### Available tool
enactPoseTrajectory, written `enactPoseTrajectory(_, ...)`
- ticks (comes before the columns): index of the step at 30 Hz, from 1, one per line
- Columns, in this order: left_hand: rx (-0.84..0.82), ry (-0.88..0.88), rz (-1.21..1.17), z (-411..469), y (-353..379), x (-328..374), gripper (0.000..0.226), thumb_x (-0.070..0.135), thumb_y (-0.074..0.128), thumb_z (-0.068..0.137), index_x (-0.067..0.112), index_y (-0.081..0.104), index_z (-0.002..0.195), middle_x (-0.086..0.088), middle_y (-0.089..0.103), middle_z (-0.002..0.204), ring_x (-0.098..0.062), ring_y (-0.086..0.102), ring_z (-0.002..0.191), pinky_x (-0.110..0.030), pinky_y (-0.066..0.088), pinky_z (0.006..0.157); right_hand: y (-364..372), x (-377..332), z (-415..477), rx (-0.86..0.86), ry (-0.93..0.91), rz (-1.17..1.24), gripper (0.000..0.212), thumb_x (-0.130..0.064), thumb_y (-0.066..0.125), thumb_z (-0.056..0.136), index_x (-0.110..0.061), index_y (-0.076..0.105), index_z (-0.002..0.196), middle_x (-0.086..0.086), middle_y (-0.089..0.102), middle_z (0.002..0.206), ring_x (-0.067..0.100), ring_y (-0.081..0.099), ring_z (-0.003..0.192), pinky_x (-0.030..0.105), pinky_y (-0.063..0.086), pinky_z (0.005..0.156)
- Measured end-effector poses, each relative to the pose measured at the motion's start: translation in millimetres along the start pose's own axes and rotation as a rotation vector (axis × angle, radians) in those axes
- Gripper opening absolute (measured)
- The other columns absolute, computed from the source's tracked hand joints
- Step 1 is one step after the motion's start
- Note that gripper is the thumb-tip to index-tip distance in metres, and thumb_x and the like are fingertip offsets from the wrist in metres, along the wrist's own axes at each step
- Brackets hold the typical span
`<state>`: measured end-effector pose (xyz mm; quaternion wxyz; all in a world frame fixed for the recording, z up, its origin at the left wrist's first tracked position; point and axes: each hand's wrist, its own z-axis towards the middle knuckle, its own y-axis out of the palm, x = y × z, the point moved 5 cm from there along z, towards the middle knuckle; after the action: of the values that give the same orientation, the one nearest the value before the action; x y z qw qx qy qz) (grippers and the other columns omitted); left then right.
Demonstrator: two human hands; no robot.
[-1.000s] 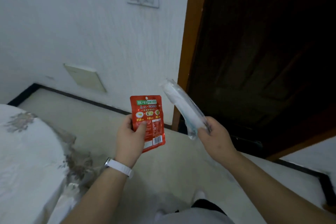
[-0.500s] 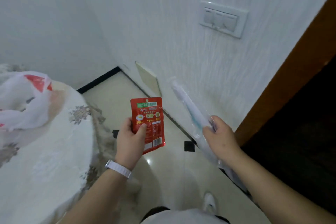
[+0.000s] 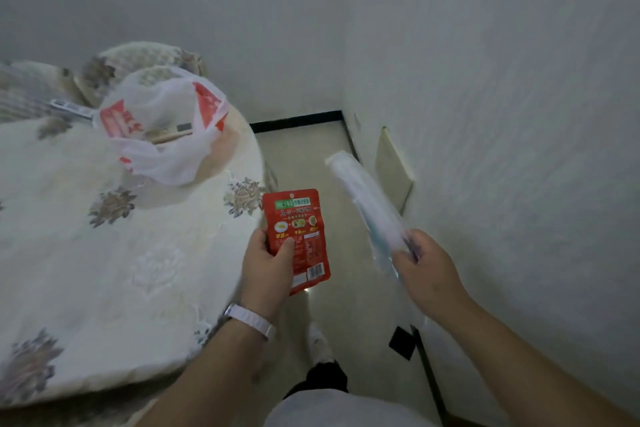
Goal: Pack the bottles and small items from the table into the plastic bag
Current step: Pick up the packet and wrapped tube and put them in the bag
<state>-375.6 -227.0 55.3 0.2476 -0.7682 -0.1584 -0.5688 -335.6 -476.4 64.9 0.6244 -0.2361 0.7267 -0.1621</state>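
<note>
- Red sachet (image 3: pixel 298 238): flat foil pouch with a green label band at the top and a barcode at the lower right corner. It is held upright in the air just off the right edge of the counter, above the floor.
- Left hand (image 3: pixel 268 265): its fingers are clamped on the sachet's lower left part, thumb across the printed face. A white watch band (image 3: pixel 250 320) sits on the wrist.
- Clear packet (image 3: pixel 369 215): long, see-through wrapper with a pale, bluish item inside; contents too blurred to identify. It tilts up and to the left, top end free in the air, well apart from the sachet.
- Right hand (image 3: pixel 427 270): fingers closed around the packet's lower part; a loose tail of wrapper hangs below the hand.
- Plastic bag (image 3: pixel 162 128): white with red print, mouth open, sitting on the counter at its far right side. Some dark and tan items lie inside, not identifiable.
- Counter (image 3: pixel 104 253): round, covered by a cream cloth with brown flower motifs.
- Floor (image 3: pixel 349 305): glossy beige tile with a black border along the white wall (image 3: pixel 502 114).
- One white shoe (image 3: pixel 318 340) shows below the hands.
</note>
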Motion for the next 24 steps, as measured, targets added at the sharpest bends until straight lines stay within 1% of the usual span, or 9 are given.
enactPoseTrajectory(3, 0.002, -0.032, -0.058, 56.9, 9.9, 6.8, 0.023, 0.015, 0.062, 0.093, 0.022, 0.059, 0.114, 0.004, 0.071, 0.104, -0.014, 0.071, 0.089, -0.041, 0.061, 0.077, 8.1, -29.9, 54.8, 0.008, -0.038, -0.063, 0.02, -0.011, 0.056, 0.092, -0.025, 0.052, 0.079, -0.005, 0.048, 0.067, 0.008, 0.044, 0.055, 0.016, 0.034, 0.047)
enactPoseTrajectory(5, 0.017, -0.036, -0.091, 93.9, 10.3, 15.9, 0.02, 0.017, 0.062, 0.092, 0.027, 0.059, 0.109, 0.004, 0.07, 0.104, -0.016, 0.071, 0.09, -0.044, 0.06, 0.077, 11.9, -51.8, 91.6, 0.008, -0.053, -0.098, 0.011, -0.012, 0.057, 0.091, -0.022, 0.058, 0.091, -0.003, 0.054, 0.072, 0.013, 0.051, 0.062, 0.026, 0.04, 0.054)
enactPoseTrajectory(7, 0.03, -0.014, -0.1, 128.5, 7.0, 32.2, 0.016, 0.017, 0.061, 0.093, 0.028, 0.058, 0.105, 0.005, 0.07, 0.104, -0.016, 0.071, 0.091, -0.041, 0.061, 0.076, 16.4, -73.9, 126.2, 0.022, -0.069, -0.106, 0.009, -0.013, 0.057, 0.092, -0.019, 0.06, 0.098, -0.001, 0.058, 0.075, 0.015, 0.054, 0.064, 0.028, 0.042, 0.056)
enactPoseTrajectory(9, 0.071, 0.016, -0.097, 162.6, -1.6, 47.3, 0.015, 0.018, 0.06, 0.094, 0.026, 0.057, 0.106, 0.006, 0.068, 0.104, -0.017, 0.07, 0.093, -0.039, 0.06, 0.078, 26.7, -93.1, 160.3, 0.019, -0.084, -0.123, 0.006, -0.013, 0.056, 0.092, -0.008, 0.06, 0.094, 0.004, 0.054, 0.071, 0.015, 0.049, 0.06, 0.028, 0.039, 0.052)
enactPoseTrajectory(11, 0.116, 0.027, -0.096, 191.0, -13.1, 56.0, 0.017, 0.019, 0.061, 0.094, 0.026, 0.057, 0.108, 0.008, 0.068, 0.104, -0.015, 0.069, 0.093, -0.041, 0.06, 0.078, 40.3, -108.9, 189.2, 0.011, -0.106, -0.142, 0.01, -0.012, 0.056, 0.092, -0.002, 0.056, 0.089, 0.005, 0.047, 0.068, 0.013, 0.042, 0.055, 0.022, 0.033, 0.047)
enactPoseTrajectory(15, 0.211, 0.015, -0.128, 232.1, -36.0, 61.4, 0.021, 0.018, 0.062, 0.093, 0.028, 0.058, 0.111, 0.007, 0.07, 0.104, -0.014, 0.07, 0.091, -0.041, 0.06, 0.076, 74.7, -132.8, 237.4, -0.097, -0.137, -0.174, 0.005, -0.018, 0.055, 0.093, -0.014, 0.058, 0.094, 0.007, 0.055, 0.076, 0.014, 0.048, 0.059, 0.025, 0.038, 0.049)
enactPoseTrajectory(18, 0.312, -0.042, -0.153, 257.1, -46.0, 57.3, 0.016, 0.02, 0.062, 0.094, 0.026, 0.058, 0.107, 0.007, 0.07, 0.102, -0.016, 0.071, 0.09, -0.041, 0.06, 0.075, 101.5, -145.1, 278.4, -0.197, -0.154, -0.162, 0.003, -0.02, 0.055, 0.094, -0.021, 0.058, 0.095, 0.0, 0.054, 0.075, 0.012, 0.05, 0.061, 0.024, 0.04, 0.051)
enactPoseTrajectory(21, 0.41, -0.083, -0.159, 282.9, -51.1, 56.8, 0.012, 0.02, 0.062, 0.094, 0.029, 0.057, 0.101, 0.007, 0.07, 0.101, -0.015, 0.071, 0.088, -0.041, 0.06, 0.074, 127.9, -157.1, 325.3, -0.275, -0.175, -0.133, 0.005, -0.02, 0.056, 0.092, -0.023, 0.06, 0.095, 0.003, 0.058, 0.078, 0.015, 0.054, 0.064, 0.027, 0.042, 0.053)
enactPoseTrajectory(24, 0.521, -0.092, -0.15, 313.4, -52.6, 66.1, 0.015, 0.018, 0.063, 0.093, 0.028, 0.058, 0.102, 0.005, 0.071, 0.101, -0.017, 0.071, 0.088, -0.043, 0.06, 0.075, 152.3, -175.4, 376.2, -0.374, -0.213, -0.095, 0.005, -0.018, 0.056, 0.094, -0.022, 0.059, 0.095, 0.001, 0.056, 0.076, 0.012, 0.051, 0.061, 0.014, 0.039, 0.046)
